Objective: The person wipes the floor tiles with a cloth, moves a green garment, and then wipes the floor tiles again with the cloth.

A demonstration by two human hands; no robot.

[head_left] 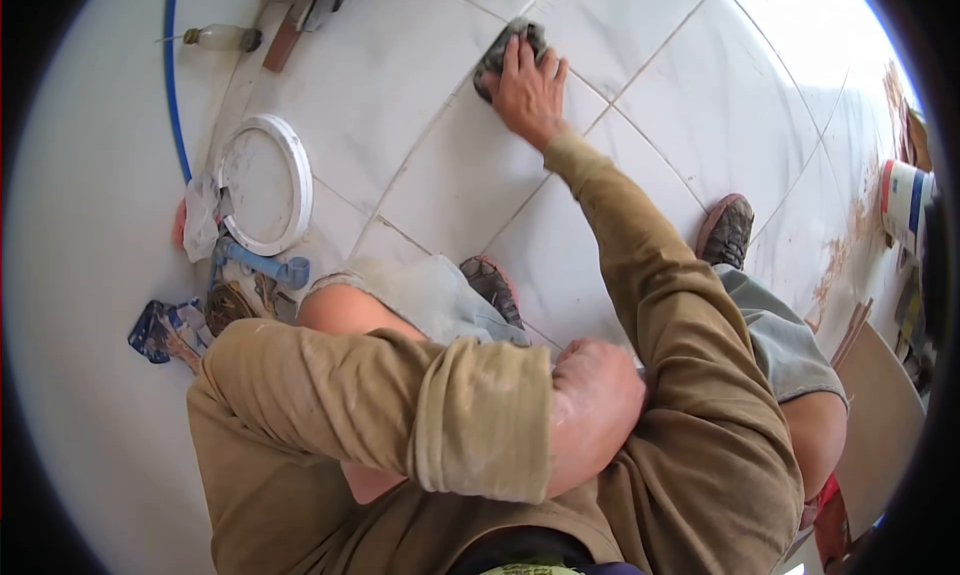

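Note:
My right hand (pixel 530 93) is stretched far forward over the white floor tiles (pixel 475 170). Its fingers press down on a crumpled dark grey rag (pixel 497 57), which lies across a grout line. Close to my body, my left hand (pixel 600 380) is curled into a fist in front of my right forearm sleeve. Its fingers are mostly turned away, so whatever it may hold is hidden. My two shoes rest on the tiles, one on either side of the outstretched arm.
On the left lie a round white lid (pixel 298 180), a blue pipe fitting (pixel 270 265), a plastic bottle (pixel 222 38) and a blue hose (pixel 174 95) along the wall. A white bucket (pixel 905 203) and a brown board (pixel 880 415) are at right.

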